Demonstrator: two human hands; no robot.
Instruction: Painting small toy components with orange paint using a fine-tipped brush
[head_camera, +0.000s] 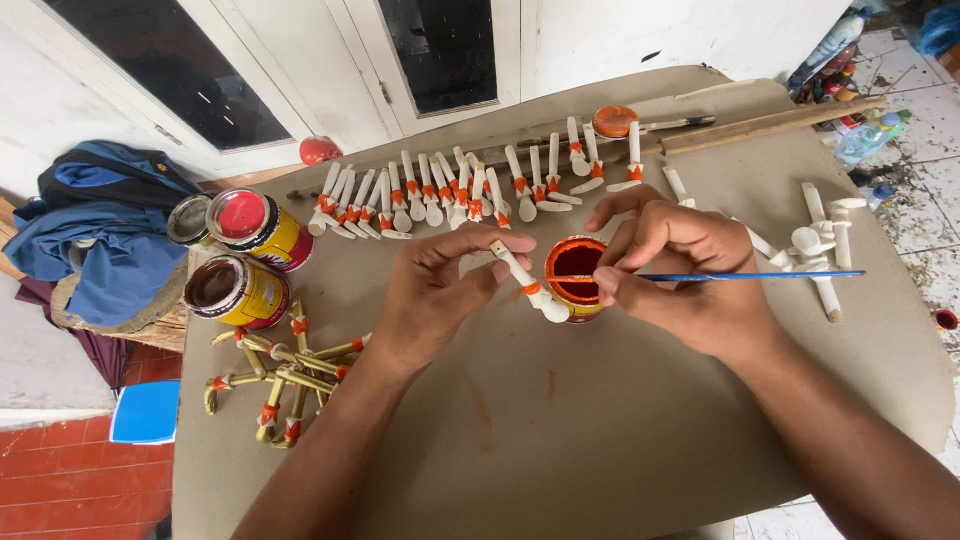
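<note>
Left hand (435, 290) grips a white peg (525, 280), its long axis slanting toward lower right, just left of the orange paint tin (576, 275); right hand (680, 275) pinches a blue brush (750, 276) lying horizontally.

Soft, even daylight; faint shadows lie under the hands; the picture is sharp, with edges bending outward.

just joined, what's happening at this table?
A person is painting small white wooden pegs. The left hand holds one peg over an open tin of orange paint, while the right hand holds a thin blue brush with its tip at the tin. A row of pegs with orange bands lies behind, unpainted ones to the right, yellowish banded sticks to the left beside two more tins.
</note>
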